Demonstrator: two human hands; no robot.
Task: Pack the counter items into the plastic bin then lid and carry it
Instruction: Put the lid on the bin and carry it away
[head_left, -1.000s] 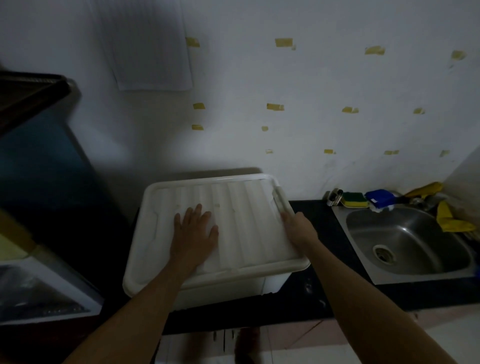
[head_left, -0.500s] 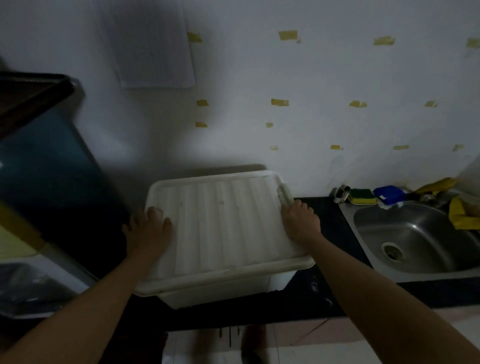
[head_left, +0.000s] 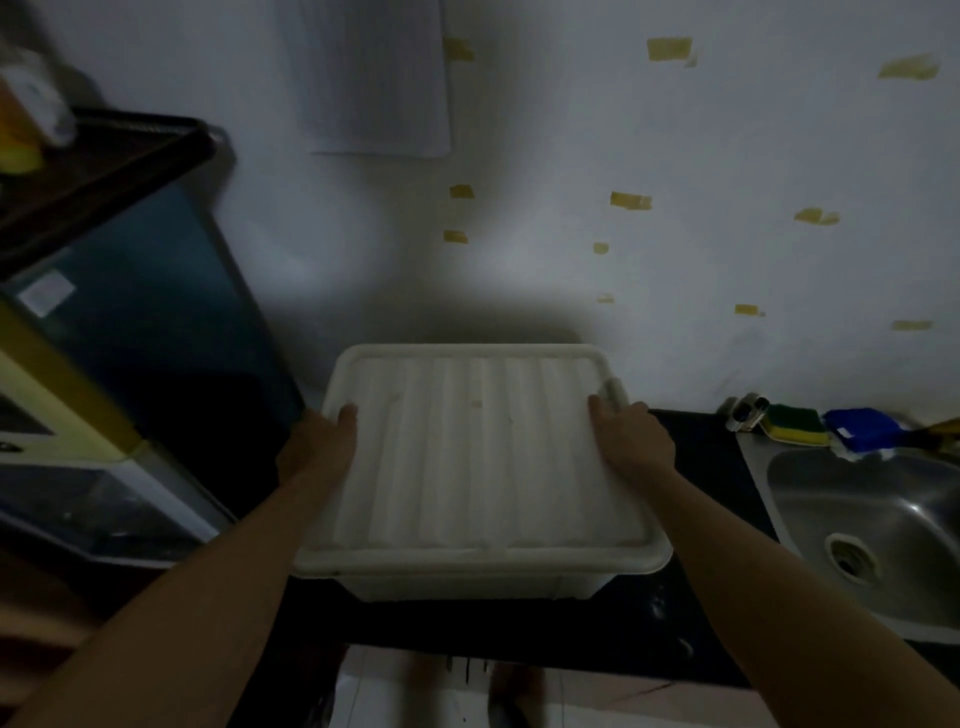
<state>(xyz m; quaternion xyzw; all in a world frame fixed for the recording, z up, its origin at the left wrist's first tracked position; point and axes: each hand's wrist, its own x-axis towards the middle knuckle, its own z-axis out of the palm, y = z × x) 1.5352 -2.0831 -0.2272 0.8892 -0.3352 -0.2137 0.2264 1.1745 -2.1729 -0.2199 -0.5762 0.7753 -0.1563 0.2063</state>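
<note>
Entry: the plastic bin (head_left: 467, 584) sits on the black counter (head_left: 701, 519), close to the wall behind it, with the ribbed white lid (head_left: 483, 457) seated flat on top. The left hand (head_left: 317, 452) clasps the bin's left rim: thumb lies on the lid's edge, the fingers wrap down over the side where I cannot see them. The right hand (head_left: 636, 441) clasps the bin's right rim the same way, thumb on the lid just in front of the side latch (head_left: 613, 389). Right of the bin, set into the counter, I note a steel sink (head_left: 872, 519); at its far edge lie a green-and-yellow sponge (head_left: 795, 423) and a blue object (head_left: 862, 428).
</note>
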